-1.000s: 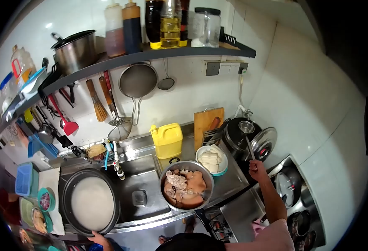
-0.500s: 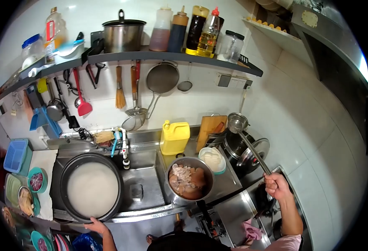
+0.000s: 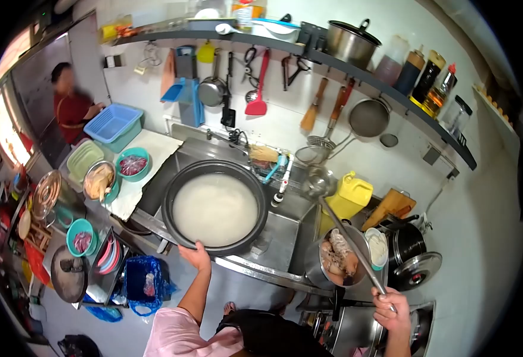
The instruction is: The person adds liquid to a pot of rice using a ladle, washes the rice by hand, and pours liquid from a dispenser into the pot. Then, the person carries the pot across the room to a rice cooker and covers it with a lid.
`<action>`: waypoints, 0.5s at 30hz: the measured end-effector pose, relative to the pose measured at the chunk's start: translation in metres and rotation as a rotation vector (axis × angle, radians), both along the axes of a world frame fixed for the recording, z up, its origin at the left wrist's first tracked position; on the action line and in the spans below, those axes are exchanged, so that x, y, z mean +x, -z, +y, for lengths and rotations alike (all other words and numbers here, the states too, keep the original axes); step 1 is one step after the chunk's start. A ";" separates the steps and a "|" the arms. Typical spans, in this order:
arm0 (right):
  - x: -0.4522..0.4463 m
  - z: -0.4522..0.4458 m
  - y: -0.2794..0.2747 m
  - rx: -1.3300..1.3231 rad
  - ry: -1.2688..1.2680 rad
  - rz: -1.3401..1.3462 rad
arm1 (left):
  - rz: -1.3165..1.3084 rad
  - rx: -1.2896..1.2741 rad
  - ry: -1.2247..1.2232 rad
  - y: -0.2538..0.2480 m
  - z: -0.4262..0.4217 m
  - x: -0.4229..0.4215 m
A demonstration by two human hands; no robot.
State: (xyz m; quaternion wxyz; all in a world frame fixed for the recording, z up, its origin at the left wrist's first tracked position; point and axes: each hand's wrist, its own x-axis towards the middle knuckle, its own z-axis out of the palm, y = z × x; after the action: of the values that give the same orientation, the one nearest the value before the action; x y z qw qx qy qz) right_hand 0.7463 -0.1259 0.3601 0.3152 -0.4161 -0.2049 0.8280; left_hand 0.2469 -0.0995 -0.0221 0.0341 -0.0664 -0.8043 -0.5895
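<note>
My left hand rests at the near rim of a large dark basin over the sink, its fingers spread and touching the rim. Cloudy whitish liquid fills much of the basin. My right hand is closed round the handle end of a long metal ladle. The ladle's bowl hangs over the back of the sink, between the basin and a yellow jug. Beneath the ladle's handle stands a metal pot holding pieces of meat.
A white bowl and a dark pot stand right of the meat pot. Utensils hang below a long shelf. Teal bowls and a blue basket are at left. Another person in red stands at the back left.
The view has swung left. The ladle has come up from the dark pot at right and moved left to the sink. My left hand stays at the basin's rim.
</note>
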 end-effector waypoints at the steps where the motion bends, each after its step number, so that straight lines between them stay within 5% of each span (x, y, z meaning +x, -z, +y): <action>1: -0.013 0.006 0.003 -0.024 -0.043 0.018 | 0.006 -0.015 0.007 -0.003 -0.001 0.000; 15: -0.137 0.066 0.024 0.239 -0.405 -0.428 | -0.022 -0.097 -0.004 -0.016 -0.007 -0.001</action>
State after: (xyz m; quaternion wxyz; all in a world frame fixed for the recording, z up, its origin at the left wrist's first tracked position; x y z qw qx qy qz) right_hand 0.6094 -0.0599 0.3362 0.1405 -0.4916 -0.4410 0.7376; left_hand 0.2461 -0.1061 -0.0060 0.0233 -0.0599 -0.8323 -0.5506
